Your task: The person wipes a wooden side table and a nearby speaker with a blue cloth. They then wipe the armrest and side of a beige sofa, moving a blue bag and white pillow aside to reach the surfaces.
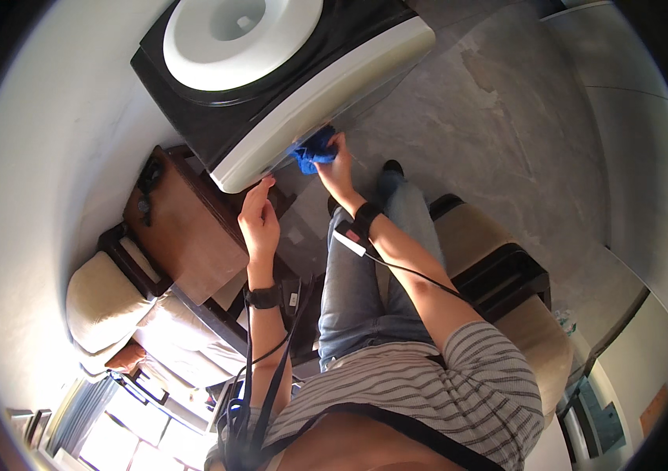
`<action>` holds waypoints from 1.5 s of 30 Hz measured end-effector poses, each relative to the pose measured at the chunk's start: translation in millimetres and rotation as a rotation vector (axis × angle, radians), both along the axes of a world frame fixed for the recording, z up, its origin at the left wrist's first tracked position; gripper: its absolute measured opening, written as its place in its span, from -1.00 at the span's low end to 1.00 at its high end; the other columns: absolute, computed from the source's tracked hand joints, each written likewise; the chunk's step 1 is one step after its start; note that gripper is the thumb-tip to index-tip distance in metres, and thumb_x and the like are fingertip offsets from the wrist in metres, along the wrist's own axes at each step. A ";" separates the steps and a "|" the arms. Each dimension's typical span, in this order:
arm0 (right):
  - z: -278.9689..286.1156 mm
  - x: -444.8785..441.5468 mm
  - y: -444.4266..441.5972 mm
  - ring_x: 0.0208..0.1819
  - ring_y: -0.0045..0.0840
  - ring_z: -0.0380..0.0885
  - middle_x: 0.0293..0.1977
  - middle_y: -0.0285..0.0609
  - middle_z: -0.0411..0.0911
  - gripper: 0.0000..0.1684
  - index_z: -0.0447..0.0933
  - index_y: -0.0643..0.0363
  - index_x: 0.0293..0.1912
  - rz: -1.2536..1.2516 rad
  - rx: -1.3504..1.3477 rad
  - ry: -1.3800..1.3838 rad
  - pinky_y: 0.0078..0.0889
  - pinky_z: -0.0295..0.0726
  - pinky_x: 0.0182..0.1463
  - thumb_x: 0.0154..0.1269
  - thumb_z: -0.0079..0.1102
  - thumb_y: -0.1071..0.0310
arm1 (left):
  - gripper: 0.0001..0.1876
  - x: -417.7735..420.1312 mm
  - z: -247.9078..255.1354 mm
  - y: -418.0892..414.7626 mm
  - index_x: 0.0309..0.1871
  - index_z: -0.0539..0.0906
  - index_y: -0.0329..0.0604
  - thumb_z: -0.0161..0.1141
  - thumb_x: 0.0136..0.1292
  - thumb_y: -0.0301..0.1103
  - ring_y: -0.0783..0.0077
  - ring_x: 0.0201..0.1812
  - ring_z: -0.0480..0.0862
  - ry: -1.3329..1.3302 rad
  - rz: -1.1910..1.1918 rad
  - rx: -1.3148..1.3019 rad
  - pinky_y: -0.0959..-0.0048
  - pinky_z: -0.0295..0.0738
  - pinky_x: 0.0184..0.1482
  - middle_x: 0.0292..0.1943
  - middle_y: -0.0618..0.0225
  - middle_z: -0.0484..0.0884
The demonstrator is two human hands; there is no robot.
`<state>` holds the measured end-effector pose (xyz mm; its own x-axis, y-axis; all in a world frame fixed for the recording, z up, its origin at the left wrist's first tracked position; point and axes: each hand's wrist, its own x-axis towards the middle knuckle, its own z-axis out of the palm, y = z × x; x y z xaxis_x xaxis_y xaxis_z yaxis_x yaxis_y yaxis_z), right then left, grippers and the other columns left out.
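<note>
Before me stands a water dispenser with a black top (192, 112), a round white bottle seat (192, 68) and a curved pale front edge (322, 97). My right hand (337, 168) is closed on a crumpled blue cloth (316, 154), which lies against the dispenser's front face. That face is steeply foreshortened, so little of it shows. My left hand (260, 221) is raised near the front's left corner, holding nothing, its fingers extended and the thumb apart. Its fingertips reach the corner's lower edge; I cannot tell whether they touch it.
A brown wooden table (187, 229) with dark cables (146, 185) stands left of the dispenser. Beyond it is a cream sofa (110, 288). A beige cushioned seat with a black armrest (504, 279) is close on my right. Thin cables run along both forearms. Grey floor (487, 129) extends right.
</note>
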<state>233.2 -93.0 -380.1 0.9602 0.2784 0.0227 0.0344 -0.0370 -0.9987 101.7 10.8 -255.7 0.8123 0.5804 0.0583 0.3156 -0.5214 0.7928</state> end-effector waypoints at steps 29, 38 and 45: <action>266.9 86.4 -21.8 0.02 -0.05 0.59 -0.02 -0.05 0.48 -0.37 0.50 0.04 0.12 0.077 -0.451 -0.619 -0.13 0.64 0.02 0.01 0.33 0.63 | -0.46 5.0 132.4 -0.2 0.36 0.56 -0.16 0.05 0.29 -0.65 0.05 0.06 0.72 0.060 0.115 -0.130 0.22 0.60 0.14 0.06 0.04 0.73; 280.1 64.1 1.7 -0.02 0.02 0.60 -0.04 -0.02 0.46 -0.47 0.48 0.07 0.07 0.290 -0.610 -0.675 -0.02 0.63 -0.06 0.09 0.31 0.63 | -0.51 -14.8 167.5 -4.5 0.26 0.65 -0.12 0.02 0.30 -0.66 0.12 0.04 0.74 0.049 0.230 -0.109 0.27 0.63 0.10 0.02 0.09 0.75; 268.8 -47.4 48.9 -0.12 0.02 0.59 -0.16 -0.06 0.45 -0.50 0.53 0.03 -0.01 0.924 -0.351 -0.509 -0.06 0.60 -0.13 0.04 0.30 0.65 | -0.61 -61.3 156.9 -5.9 0.14 0.68 -0.17 0.08 0.25 -0.56 -0.01 0.05 0.69 0.383 0.364 -0.169 0.15 0.62 0.06 -0.02 0.11 0.74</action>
<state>185.7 -44.2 -111.3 0.2811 0.9501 0.1351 0.5979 -0.0633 -0.7991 40.4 4.9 -98.7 0.5021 0.8035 -0.3199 0.7338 -0.2000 0.6492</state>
